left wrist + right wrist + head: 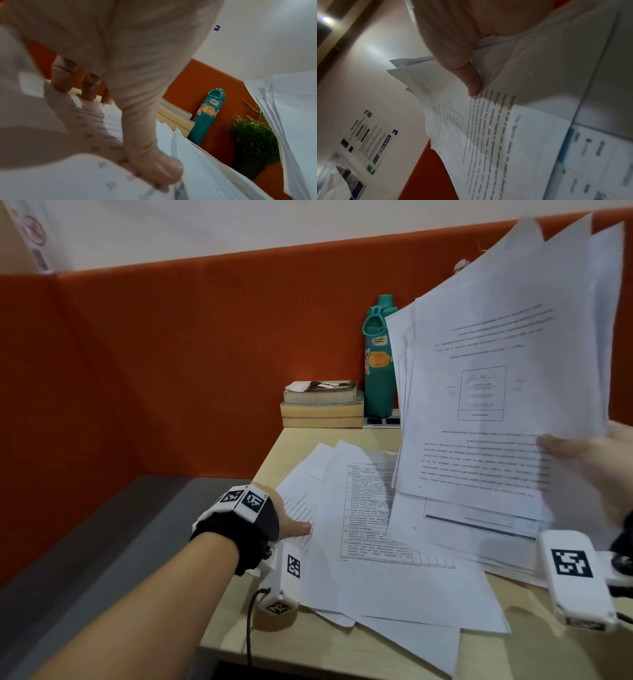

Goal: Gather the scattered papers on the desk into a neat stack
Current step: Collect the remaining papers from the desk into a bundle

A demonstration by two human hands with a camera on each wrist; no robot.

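Note:
Several printed white papers (pixel 373 573) lie fanned and overlapping on the light wooden desk (pixel 308 642). My left hand (pixel 299 527) is at their left edge. Its thumb (pixel 154 169) lies on top of a sheet (pixel 96 119), and the fingers (pixel 89 88) curl past that sheet's far edge, pinching it. My right hand (pixel 579 457) holds a bundle of papers (pixel 496 405) raised almost upright above the right side of the desk. In the right wrist view the thumb (pixel 471 81) presses on the bundle (pixel 488 135); the fingers are hidden behind it.
A stack of books (pixel 322 405) and a teal water bottle (pixel 376 354) stand at the back of the desk against the orange partition (pixel 154 371). A green potted plant (pixel 254 138) stands beside the bottle. The desk's left edge drops to a grey surface (pixel 102 559).

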